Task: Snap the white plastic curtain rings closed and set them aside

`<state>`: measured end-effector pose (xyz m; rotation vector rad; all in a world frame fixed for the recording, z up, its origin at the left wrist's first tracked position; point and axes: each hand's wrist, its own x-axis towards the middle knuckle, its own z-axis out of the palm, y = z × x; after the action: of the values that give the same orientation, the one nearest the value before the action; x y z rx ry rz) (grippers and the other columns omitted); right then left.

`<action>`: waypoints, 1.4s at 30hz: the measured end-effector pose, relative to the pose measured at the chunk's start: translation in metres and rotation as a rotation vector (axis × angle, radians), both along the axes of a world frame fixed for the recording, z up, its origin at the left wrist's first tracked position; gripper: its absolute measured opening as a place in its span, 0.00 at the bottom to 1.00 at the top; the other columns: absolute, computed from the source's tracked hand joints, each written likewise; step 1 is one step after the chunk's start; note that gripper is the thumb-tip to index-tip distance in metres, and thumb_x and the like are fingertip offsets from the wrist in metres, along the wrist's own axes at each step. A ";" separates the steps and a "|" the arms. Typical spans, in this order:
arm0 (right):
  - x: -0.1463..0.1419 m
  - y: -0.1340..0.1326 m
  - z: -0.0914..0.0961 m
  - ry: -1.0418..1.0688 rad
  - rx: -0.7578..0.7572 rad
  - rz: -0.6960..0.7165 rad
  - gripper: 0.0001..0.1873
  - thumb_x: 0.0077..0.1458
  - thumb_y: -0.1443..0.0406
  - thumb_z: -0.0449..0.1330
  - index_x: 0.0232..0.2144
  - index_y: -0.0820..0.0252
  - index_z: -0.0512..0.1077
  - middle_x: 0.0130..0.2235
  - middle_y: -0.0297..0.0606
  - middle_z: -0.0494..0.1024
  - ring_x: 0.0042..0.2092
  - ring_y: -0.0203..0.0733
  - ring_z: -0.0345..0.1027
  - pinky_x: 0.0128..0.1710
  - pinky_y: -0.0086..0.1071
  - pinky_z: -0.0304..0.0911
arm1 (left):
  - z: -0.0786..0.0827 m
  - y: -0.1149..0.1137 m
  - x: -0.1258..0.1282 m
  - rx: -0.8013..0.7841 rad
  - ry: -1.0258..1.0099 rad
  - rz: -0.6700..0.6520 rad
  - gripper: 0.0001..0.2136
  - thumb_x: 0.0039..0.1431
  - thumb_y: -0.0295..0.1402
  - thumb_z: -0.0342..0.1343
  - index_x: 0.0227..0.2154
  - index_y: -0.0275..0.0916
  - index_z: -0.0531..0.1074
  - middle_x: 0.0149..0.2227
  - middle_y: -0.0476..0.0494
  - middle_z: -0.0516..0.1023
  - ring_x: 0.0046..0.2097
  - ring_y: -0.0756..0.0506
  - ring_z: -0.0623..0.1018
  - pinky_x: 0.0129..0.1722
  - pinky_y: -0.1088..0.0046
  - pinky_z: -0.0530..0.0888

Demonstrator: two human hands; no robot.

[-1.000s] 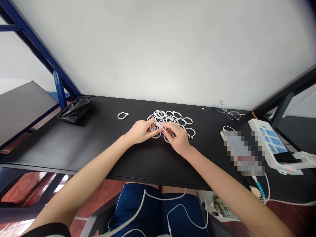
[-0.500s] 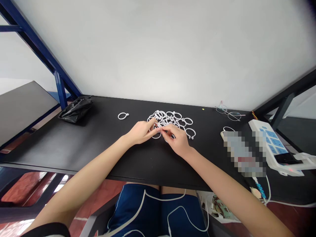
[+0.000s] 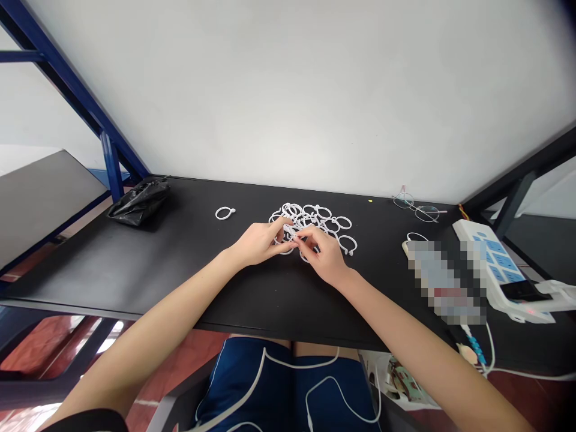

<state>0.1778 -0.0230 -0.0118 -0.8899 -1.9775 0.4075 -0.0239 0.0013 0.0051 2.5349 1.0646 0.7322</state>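
Several white plastic rings [image 3: 339, 222], each with a small knob like a shower curtain ring, lie in a loose pile on the black table. At the near left side of this pile, my left hand [image 3: 261, 243] is closed, thumb and fingers pinching a white ring. My right hand [image 3: 326, 255] meets it from the right, its thumb and index finger pinched on the same ring. The fingers hide most of the held ring. A single ring [image 3: 224, 213] lies apart, to the left of the pile.
A crumpled black plastic bag [image 3: 140, 201] lies at the left. Eyeglasses [image 3: 426, 212] rest at the back right. A blurred-out phone [image 3: 443, 282] with a cable and a white power strip [image 3: 504, 264] lie on the right. A white cable [image 3: 299, 363] crosses my lap.
My fingertips have shifted slightly to the right and toward me. The left fingers have bent a little more around the ring. The pile and the lone ring stay where they were.
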 end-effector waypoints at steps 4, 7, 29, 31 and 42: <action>0.000 0.000 0.000 0.000 -0.007 0.009 0.04 0.64 0.63 0.55 0.37 0.56 0.68 0.30 0.33 0.74 0.24 0.33 0.66 0.25 0.29 0.64 | -0.002 0.002 -0.002 0.008 -0.004 0.000 0.22 0.62 0.54 0.48 0.45 0.39 0.64 0.24 0.53 0.73 0.24 0.50 0.73 0.28 0.77 0.65; -0.001 -0.001 -0.001 0.017 -0.009 0.020 0.05 0.64 0.62 0.54 0.37 0.56 0.69 0.32 0.35 0.74 0.25 0.34 0.67 0.26 0.29 0.65 | -0.003 0.003 -0.004 0.042 0.001 0.014 0.23 0.59 0.56 0.49 0.41 0.38 0.66 0.21 0.54 0.70 0.22 0.51 0.71 0.26 0.78 0.63; -0.001 -0.002 -0.002 0.019 -0.096 0.032 0.05 0.62 0.62 0.57 0.36 0.57 0.70 0.29 0.33 0.75 0.24 0.33 0.67 0.27 0.28 0.65 | -0.002 0.003 -0.002 0.040 0.003 0.013 0.21 0.59 0.54 0.48 0.27 0.40 0.60 0.19 0.55 0.64 0.20 0.53 0.65 0.24 0.77 0.59; -0.001 -0.002 -0.002 0.022 -0.104 0.035 0.05 0.62 0.62 0.57 0.35 0.57 0.70 0.29 0.33 0.75 0.24 0.33 0.67 0.26 0.28 0.65 | -0.002 0.003 -0.002 0.038 0.005 0.007 0.21 0.59 0.54 0.47 0.27 0.39 0.61 0.19 0.55 0.64 0.20 0.52 0.65 0.24 0.77 0.60; -0.001 -0.002 -0.002 0.027 -0.116 0.036 0.07 0.62 0.60 0.57 0.35 0.57 0.69 0.27 0.32 0.74 0.23 0.33 0.66 0.26 0.28 0.64 | -0.003 0.004 -0.004 0.040 0.015 -0.002 0.21 0.61 0.54 0.45 0.27 0.39 0.61 0.20 0.54 0.65 0.21 0.52 0.65 0.25 0.77 0.59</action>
<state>0.1773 -0.0246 -0.0138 -0.9172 -1.9640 0.5568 -0.0281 0.0050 0.0019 2.5782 1.0622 0.7420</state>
